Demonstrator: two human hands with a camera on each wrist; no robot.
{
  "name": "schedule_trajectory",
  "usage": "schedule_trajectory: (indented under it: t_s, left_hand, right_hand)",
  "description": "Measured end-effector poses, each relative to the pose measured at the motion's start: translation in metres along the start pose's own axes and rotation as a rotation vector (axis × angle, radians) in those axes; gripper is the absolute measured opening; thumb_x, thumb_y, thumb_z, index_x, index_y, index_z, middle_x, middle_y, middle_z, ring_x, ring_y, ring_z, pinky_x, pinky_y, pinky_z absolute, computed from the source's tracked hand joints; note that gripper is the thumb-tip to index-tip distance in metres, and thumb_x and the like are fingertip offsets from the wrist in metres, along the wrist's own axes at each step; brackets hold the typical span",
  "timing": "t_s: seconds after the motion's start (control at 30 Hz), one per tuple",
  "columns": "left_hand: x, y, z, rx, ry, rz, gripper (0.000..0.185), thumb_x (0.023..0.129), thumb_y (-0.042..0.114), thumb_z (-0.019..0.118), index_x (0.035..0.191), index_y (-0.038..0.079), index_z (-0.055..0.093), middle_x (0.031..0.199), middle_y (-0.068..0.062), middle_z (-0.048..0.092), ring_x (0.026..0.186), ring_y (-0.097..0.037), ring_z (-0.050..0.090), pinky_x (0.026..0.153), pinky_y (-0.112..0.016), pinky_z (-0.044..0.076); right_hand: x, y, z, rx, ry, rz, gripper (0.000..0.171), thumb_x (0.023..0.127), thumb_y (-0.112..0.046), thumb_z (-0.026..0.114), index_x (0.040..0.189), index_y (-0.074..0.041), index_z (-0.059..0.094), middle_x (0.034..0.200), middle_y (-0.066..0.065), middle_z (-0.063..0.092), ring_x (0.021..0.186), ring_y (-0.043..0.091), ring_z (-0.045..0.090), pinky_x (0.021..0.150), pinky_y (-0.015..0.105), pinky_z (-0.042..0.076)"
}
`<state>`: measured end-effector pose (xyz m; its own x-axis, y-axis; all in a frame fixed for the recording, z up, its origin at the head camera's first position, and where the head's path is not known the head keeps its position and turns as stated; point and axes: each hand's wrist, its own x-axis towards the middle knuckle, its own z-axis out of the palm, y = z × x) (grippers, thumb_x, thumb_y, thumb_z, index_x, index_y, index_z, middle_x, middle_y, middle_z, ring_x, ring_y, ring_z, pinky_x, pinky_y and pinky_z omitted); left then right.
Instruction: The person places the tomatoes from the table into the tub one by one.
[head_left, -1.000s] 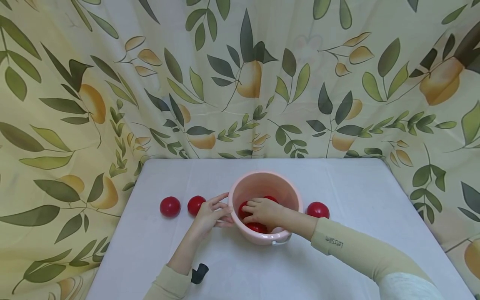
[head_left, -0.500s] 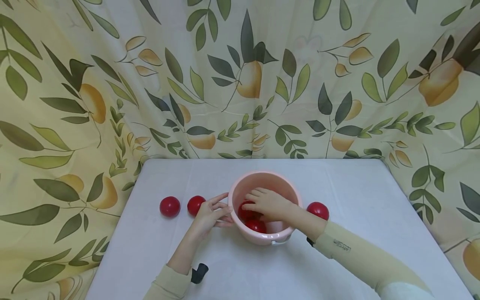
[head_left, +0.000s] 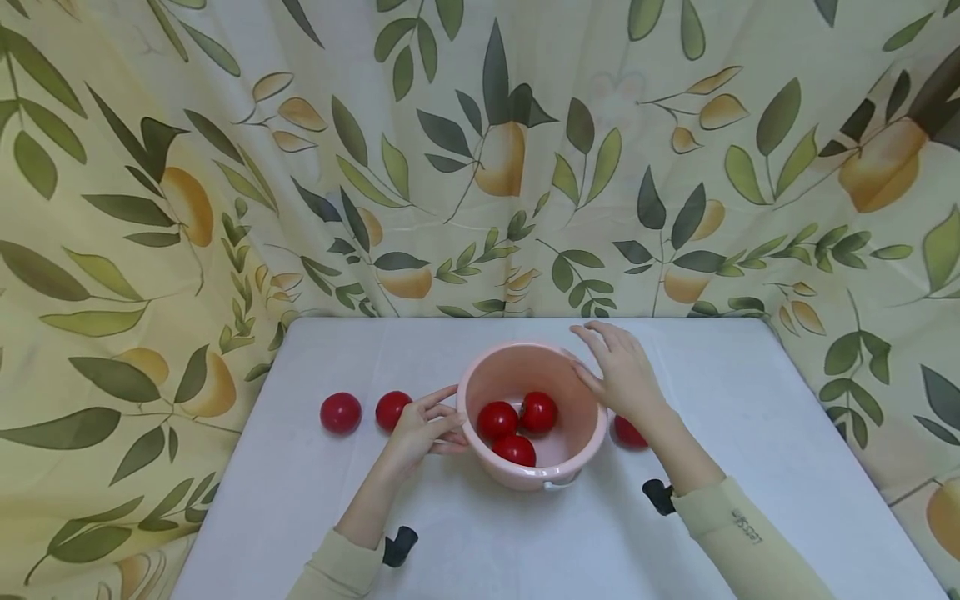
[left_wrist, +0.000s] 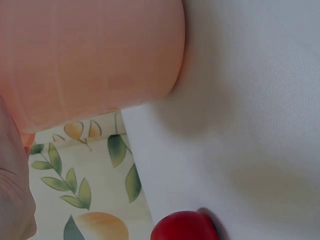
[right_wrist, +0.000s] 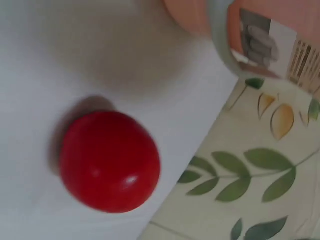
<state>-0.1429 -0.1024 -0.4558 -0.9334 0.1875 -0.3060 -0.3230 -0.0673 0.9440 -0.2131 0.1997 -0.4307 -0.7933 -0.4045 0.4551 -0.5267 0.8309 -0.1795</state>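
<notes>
A pink bucket (head_left: 517, 367) stands mid-table with three red tomatoes (head_left: 539, 412) in it; one shows a dark stem end. My left hand (head_left: 420, 429) rests against the bucket's left side, its fingers spread along the outer wall near the rim. At the right rim is my right hand (head_left: 624, 375), holding nothing, fingers loosely bent and the thumb overlapping the rim. Just right of the bucket, partly behind my right wrist, lies another tomato (right_wrist: 110, 161). To the left lie two more, a tomato (head_left: 341, 413) and a tomato (head_left: 392, 410) partly behind my left hand.
A white cloth covers the table (head_left: 712, 375). Behind and beside it hangs a curtain (head_left: 480, 167) printed with leaves and fruit. The bucket's pale handle (right_wrist: 222, 40) hangs down its side, next to a printed label (right_wrist: 285, 45).
My right hand has come up out of the bucket and moved right to its right rim, leaving three tomatoes in view inside. The left hand has stayed at the left side.
</notes>
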Motion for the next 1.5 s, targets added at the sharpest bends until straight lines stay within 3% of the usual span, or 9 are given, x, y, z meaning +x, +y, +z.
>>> schedule_trajectory:
  t_s: [0.23, 0.47, 0.67, 0.93, 1.13, 1.5]
  left_hand:
    - [-0.001, 0.001, 0.000, 0.004, 0.011, -0.012, 0.057, 0.084, 0.014, 0.066, 0.136, 0.011, 0.044, 0.089, -0.009, 0.064, 0.070, -0.023, 0.068, 0.067, -0.035, 0.056]
    - [-0.001, 0.001, 0.001, 0.013, 0.027, -0.009, 0.056, 0.084, 0.013, 0.066, 0.136, 0.012, 0.044, 0.090, -0.009, 0.064, 0.071, -0.023, 0.068, 0.067, -0.035, 0.056]
    - [-0.001, 0.001, 0.001, 0.010, 0.021, -0.005, 0.056, 0.084, 0.012, 0.065, 0.135, 0.010, 0.044, 0.089, -0.010, 0.064, 0.070, -0.023, 0.068, 0.067, -0.035, 0.056]
    - [0.000, 0.000, 0.001, 0.015, 0.024, -0.017, 0.056, 0.084, 0.013, 0.066, 0.135, 0.013, 0.044, 0.090, -0.009, 0.064, 0.071, -0.023, 0.068, 0.067, -0.035, 0.056]
    - [0.000, -0.001, 0.001, 0.013, 0.011, -0.001, 0.057, 0.084, 0.014, 0.066, 0.136, 0.010, 0.044, 0.089, -0.010, 0.063, 0.071, -0.024, 0.068, 0.067, -0.036, 0.056]
    - [0.000, -0.001, 0.002, 0.008, 0.019, -0.010, 0.057, 0.084, 0.013, 0.066, 0.136, 0.011, 0.044, 0.088, -0.009, 0.064, 0.070, -0.023, 0.068, 0.067, -0.035, 0.056]
  right_hand:
    - [-0.034, 0.028, -0.001, -0.007, 0.001, 0.196, 0.059, 0.077, -0.021, 0.069, 0.129, -0.004, 0.045, 0.122, 0.022, 0.049, 0.114, 0.040, 0.043, 0.094, 0.060, 0.036]
    - [-0.073, 0.042, 0.012, -0.015, -0.186, 0.366, 0.076, 0.072, -0.028, 0.075, 0.133, -0.001, 0.038, 0.126, 0.027, 0.043, 0.114, 0.045, 0.039, 0.091, 0.066, 0.035]
    - [-0.102, 0.051, 0.025, -0.014, -0.326, 0.438, 0.085, 0.068, -0.040, 0.076, 0.131, 0.001, 0.037, 0.125, 0.030, 0.040, 0.113, 0.049, 0.036, 0.088, 0.067, 0.036]
    - [-0.118, 0.056, 0.036, -0.035, -0.350, 0.467, 0.089, 0.064, -0.040, 0.079, 0.129, 0.005, 0.037, 0.123, 0.032, 0.039, 0.113, 0.050, 0.035, 0.090, 0.067, 0.033]
    - [-0.118, 0.058, 0.037, -0.046, -0.367, 0.467, 0.088, 0.064, -0.039, 0.079, 0.127, 0.006, 0.038, 0.123, 0.032, 0.040, 0.112, 0.050, 0.035, 0.093, 0.067, 0.030]
    - [-0.117, 0.064, 0.043, -0.080, -0.385, 0.416, 0.083, 0.062, -0.037, 0.081, 0.120, 0.006, 0.040, 0.114, 0.030, 0.047, 0.106, 0.047, 0.042, 0.088, 0.065, 0.037]
